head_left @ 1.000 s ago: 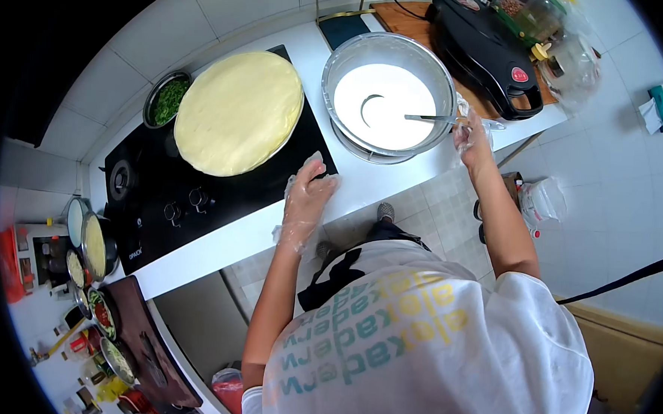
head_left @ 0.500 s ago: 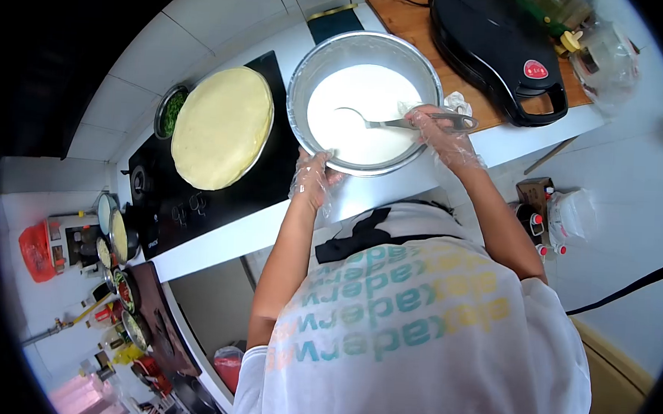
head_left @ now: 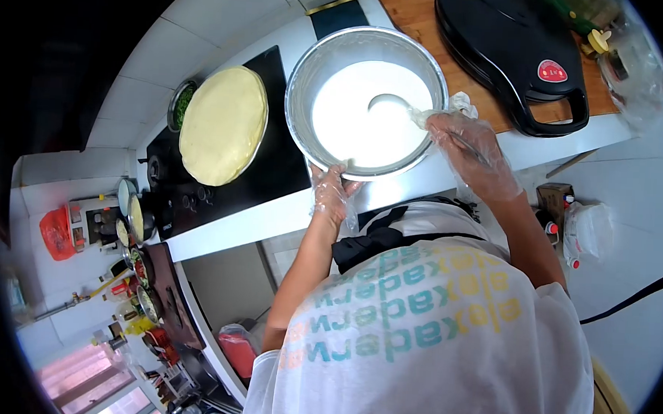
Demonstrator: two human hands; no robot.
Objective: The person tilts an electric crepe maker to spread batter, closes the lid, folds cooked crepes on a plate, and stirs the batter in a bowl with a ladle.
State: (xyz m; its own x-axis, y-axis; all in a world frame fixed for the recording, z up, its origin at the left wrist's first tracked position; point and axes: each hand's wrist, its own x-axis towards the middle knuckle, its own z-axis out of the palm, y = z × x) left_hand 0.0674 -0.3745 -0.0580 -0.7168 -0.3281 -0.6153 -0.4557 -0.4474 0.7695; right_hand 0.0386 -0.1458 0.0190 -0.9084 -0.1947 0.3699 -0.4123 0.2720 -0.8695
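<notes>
Since the earliest frame, your left hand (head_left: pixel 334 194) has come from beside the cooktop (head_left: pixel 271 147) to the near rim of the metal bowl (head_left: pixel 300 115), and the ladle (head_left: pixel 389 101) has shifted within it. The bowl sits on the white counter (head_left: pixel 267 213), between the cooktop and a wooden board (head_left: pixel 466 72) bearing a closed black appliance (head_left: pixel 504 55). A round, pale-yellow sheet (head_left: pixel 223 126) lies over the cooktop, with a dish of chopped greens (head_left: pixel 184 105) behind it. Pale tiles (head_left: pixel 193 50) line the wall. The bowl holds smooth, bright white liquid (head_left: pixel 366 122); the ladle's curved end shows at its surface, though glare makes its depth hard to judge. Your right hand (head_left: pixel 473 154), in clear plastic, is closed around the handle; your left, also covered, is partly curled, fingers against the rim.
</notes>
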